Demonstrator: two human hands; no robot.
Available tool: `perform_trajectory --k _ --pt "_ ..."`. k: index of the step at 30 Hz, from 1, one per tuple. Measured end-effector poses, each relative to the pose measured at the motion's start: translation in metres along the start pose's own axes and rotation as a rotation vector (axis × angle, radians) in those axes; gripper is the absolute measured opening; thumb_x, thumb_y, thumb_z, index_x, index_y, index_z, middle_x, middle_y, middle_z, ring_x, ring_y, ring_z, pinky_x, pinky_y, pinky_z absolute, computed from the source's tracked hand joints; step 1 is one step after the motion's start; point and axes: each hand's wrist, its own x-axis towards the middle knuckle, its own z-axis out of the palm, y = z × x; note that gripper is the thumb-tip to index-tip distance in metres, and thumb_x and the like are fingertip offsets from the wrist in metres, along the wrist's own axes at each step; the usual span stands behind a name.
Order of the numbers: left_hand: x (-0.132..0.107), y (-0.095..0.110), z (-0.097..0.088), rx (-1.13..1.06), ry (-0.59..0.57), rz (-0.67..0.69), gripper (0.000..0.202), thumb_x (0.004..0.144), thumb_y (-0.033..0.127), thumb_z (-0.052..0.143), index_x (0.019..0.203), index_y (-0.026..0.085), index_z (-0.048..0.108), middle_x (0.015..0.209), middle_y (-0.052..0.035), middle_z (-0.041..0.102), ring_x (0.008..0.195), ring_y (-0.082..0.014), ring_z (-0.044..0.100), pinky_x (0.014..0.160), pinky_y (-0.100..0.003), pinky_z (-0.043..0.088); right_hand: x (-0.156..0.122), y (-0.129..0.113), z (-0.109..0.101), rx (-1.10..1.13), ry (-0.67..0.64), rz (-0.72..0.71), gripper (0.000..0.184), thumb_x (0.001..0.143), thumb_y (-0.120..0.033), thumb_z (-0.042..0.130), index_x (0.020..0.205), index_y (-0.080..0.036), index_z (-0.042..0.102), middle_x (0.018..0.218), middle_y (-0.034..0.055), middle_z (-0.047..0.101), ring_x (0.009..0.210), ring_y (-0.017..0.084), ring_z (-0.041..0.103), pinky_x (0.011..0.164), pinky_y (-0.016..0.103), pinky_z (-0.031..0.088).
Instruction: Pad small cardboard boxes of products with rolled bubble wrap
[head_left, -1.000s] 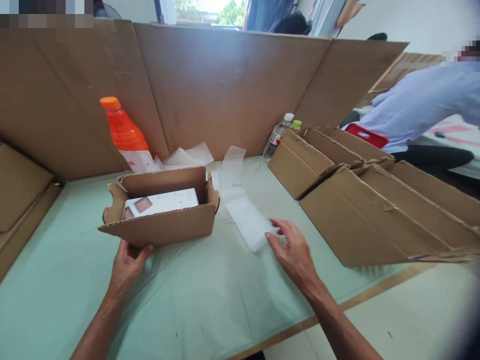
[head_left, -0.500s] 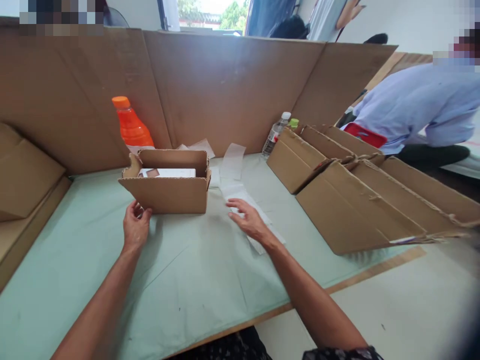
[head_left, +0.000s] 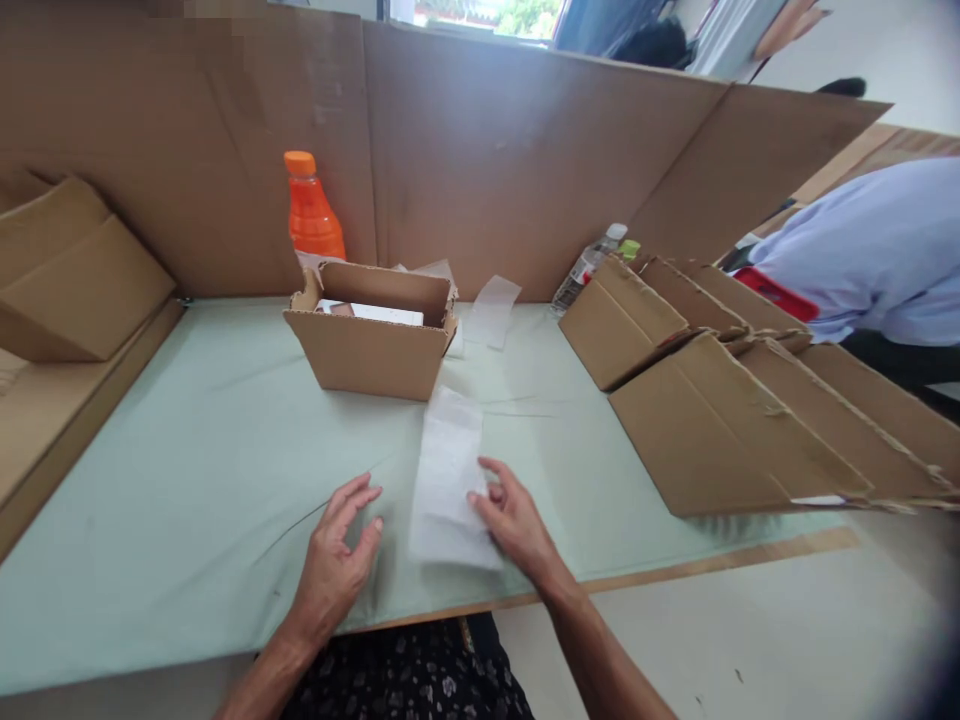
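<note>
The white foam sheet [head_left: 446, 470] has come from beside the cardboard box [head_left: 371, 350] to the near edge of the table [head_left: 187, 430], and the left hand [head_left: 337, 560] has left the box's corner, which it held half a second ago. The right hand [head_left: 517, 520] lies open on the sheet's right border, fingers spread and pressing it flat, nothing pinched. The left hand, equally open, rests palm down on the green cover just to the left of the sheet, apparently short of touching it. The step appears to be laying the sheet out smooth in front of the person; lifting or folding it from here would call for a light pinch at an edge, since the thin foam looks limp and both palms are flat. Beyond the hands stands the box, open-topped, with a white carton [head_left: 379, 313] inside; a second foam strip [head_left: 491, 310] lies just right of it and an orange bottle [head_left: 310, 210] behind. Further right of the right hand lean flattened cartons [head_left: 712, 420], with a co-worker's sleeve [head_left: 877, 250] past them
</note>
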Motion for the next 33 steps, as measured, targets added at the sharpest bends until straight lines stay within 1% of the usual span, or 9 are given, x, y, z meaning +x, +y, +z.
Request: perform_trajectory --k 2,5,10,13,16,23,27,30,33 --pt "0.006 -0.003 -0.016 0.025 0.037 -0.024 0.031 0.084 0.036 0.06 0.11 0.023 0.072 0.134 -0.0123 0.062 0.121 -0.0303 0.061 0.061 -0.03 0.056 -0.025 -0.006 0.008 0.006 -0.055 -0.042 0.047 0.089 -0.043 0.054 0.131 -0.021 0.056 0.073 -0.0016 0.065 0.058 0.016 0.058 0.055 0.029 0.047" --pt "0.038 -0.009 -0.04 0.059 0.138 -0.06 0.042 0.082 0.039 0.061 0.12 0.022 0.067 0.137 -0.0131 0.06 0.113 -0.0289 0.064 0.066 -0.032 0.056 -0.026 -0.015 -0.003 -0.19 0.079 -0.092 0.037 0.087 -0.043 0.059 0.117 -0.023 0.066 0.089 0.0032 0.07 0.067 0.018 0.061 0.068 0.035 0.052" --pt "0.14 -0.01 -0.056 -0.111 0.339 -0.05 0.07 0.073 0.033 0.071 0.138 0.02 0.05 0.148 -0.0162 0.049 0.128 -0.029 0.054 0.1 -0.041 0.048 0.055 -0.045 -0.013 -0.187 0.145 -0.189 0.05 0.085 -0.041 0.059 0.129 -0.018 0.058 0.126 0.0133 0.066 0.099 0.025 0.066 0.085 0.042 0.053" --pt "0.19 -0.009 -0.047 -0.258 0.377 -0.073 0.066 0.072 0.032 0.069 0.133 0.015 0.051 0.14 -0.0182 0.056 0.123 -0.0275 0.057 0.101 -0.042 0.048 0.112 -0.066 -0.001 -0.088 0.188 -0.243 0.06 0.082 -0.039 0.06 0.136 -0.014 0.051 0.133 0.0172 0.063 0.107 0.027 0.065 0.087 0.043 0.053" --pt "0.21 -0.013 -0.03 -0.298 0.352 -0.045 0.048 0.074 0.037 0.064 0.115 0.012 0.061 0.11 -0.0125 0.07 0.103 -0.0234 0.065 0.095 -0.039 0.051 0.155 -0.075 0.009 -0.014 0.249 -0.302 0.049 0.084 -0.036 0.056 0.128 -0.016 0.056 0.12 0.0132 0.069 0.099 0.025 0.067 0.087 0.042 0.053" --pt "0.205 -0.013 -0.001 -0.224 0.324 -0.018 0.04 0.079 0.031 0.057 0.114 0.012 0.061 0.112 -0.0126 0.069 0.102 -0.0212 0.067 0.093 -0.035 0.052 0.196 -0.061 -0.011 0.023 0.308 -0.264 0.038 0.084 -0.03 0.051 0.118 -0.016 0.061 0.111 0.0131 0.071 0.096 0.026 0.066 0.085 0.041 0.052" --pt "0.158 -0.007 -0.008 -0.079 0.266 0.011 0.046 0.08 0.027 0.06 0.125 0.017 0.059 0.122 -0.0113 0.066 0.109 -0.0236 0.063 0.095 -0.039 0.05 0.148 -0.042 -0.017 -0.044 0.324 -0.323 0.043 0.088 -0.035 0.053 0.128 -0.018 0.058 0.128 0.0138 0.065 0.105 0.026 0.063 0.093 0.044 0.05" --pt "0.098 -0.006 -0.009 0.079 0.097 0.082 0.038 0.074 0.03 0.069 0.11 0.021 0.069 0.107 -0.0077 0.07 0.102 -0.0263 0.063 0.097 -0.043 0.047 0.099 -0.023 -0.01 -0.251 0.304 -0.38 0.037 0.089 -0.037 0.056 0.121 -0.02 0.064 0.126 0.0137 0.065 0.112 0.03 0.06 0.099 0.049 0.045" --pt "0.052 -0.007 -0.002 0.29 -0.028 0.129 0.027 0.073 0.027 0.071 0.1 0.022 0.072 0.092 -0.0064 0.071 0.093 -0.0272 0.061 0.091 -0.044 0.046 0.073 -0.011 0.004 -0.426 0.295 -0.26 0.034 0.086 -0.037 0.062 0.113 -0.016 0.067 0.131 0.0188 0.062 0.117 0.037 0.056 0.098 0.055 0.042"
